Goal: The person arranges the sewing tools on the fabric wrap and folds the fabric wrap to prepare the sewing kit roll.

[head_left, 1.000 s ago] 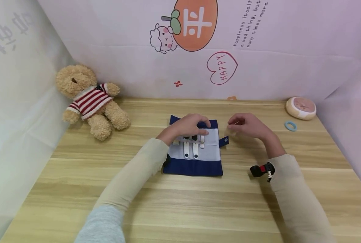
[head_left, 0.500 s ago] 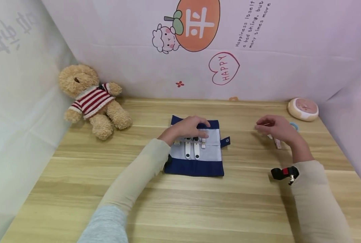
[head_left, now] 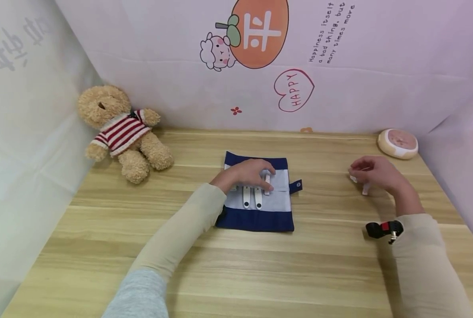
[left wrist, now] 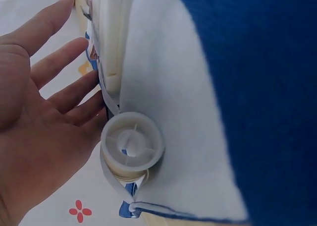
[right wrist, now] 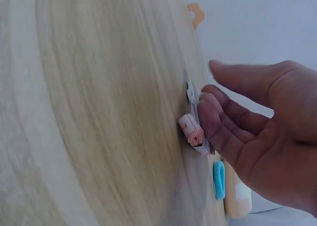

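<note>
A navy and pale grey fabric pouch (head_left: pixel 256 221) lies spread on the table. Two white tools with black dots (head_left: pixel 246 198) and a small white piece (head_left: pixel 267 183) sit in its pockets. My left hand (head_left: pixel 249 172) is over the pouch, fingers relaxed and parted; in the left wrist view its fingertips lie by the pocket edge, near a white thread spool (left wrist: pixel 110 137). At the right, my right hand (head_left: pixel 377 172) is beside a rolled pink-and-white tape measure (right wrist: pixel 190 128) and a small white piece (right wrist: pixel 190 92). Its fingers are loosely bent, with the thumb apart.
A teddy bear (head_left: pixel 119 132) in a striped sweater leans at the back left. At the back right lies a cream rounded object (head_left: pixel 398 143) with a pink face. A light-blue ring (right wrist: pixel 219 180) shows beside it. White printed sheets (head_left: pixel 161 66) stand around the table.
My right hand has moved right, from beside the pouch to the tape measure, and now covers the blue ring in the head view. The left hand has stayed over the pouch, shifting slightly.
</note>
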Available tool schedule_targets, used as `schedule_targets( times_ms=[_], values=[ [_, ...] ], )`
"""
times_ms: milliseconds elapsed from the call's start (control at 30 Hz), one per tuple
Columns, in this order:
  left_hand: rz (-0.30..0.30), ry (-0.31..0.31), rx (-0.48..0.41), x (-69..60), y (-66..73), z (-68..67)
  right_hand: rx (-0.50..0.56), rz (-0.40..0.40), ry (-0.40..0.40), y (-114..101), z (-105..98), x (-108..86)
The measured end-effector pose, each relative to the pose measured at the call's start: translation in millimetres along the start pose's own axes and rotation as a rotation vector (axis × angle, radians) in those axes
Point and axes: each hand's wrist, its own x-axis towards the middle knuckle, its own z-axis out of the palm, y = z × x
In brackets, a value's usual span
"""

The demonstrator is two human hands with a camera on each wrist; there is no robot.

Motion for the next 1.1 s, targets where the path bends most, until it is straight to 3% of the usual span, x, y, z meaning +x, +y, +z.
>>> schedule_targets(
  times_ms=[333,633,967,1100],
  values=[
    [0.015,-0.024,0.084,0.9,1.7,0.7,-0.169,-0.008,-0.106,0,-5,6.0],
    [0.019,-0.026,0.096,0.6,4.1,2.0,-0.186,0.011,-0.147,-9,-4,7.9],
    [0.007,-0.027,0.128,1.1,4.8,1.6,-0.152,0.024,-0.105,-5,-1,12.5],
    [0.009,-0.023,0.129,1.3,4.9,2.1,-0.183,0.006,-0.062,-7,1,12.4]
  ],
)
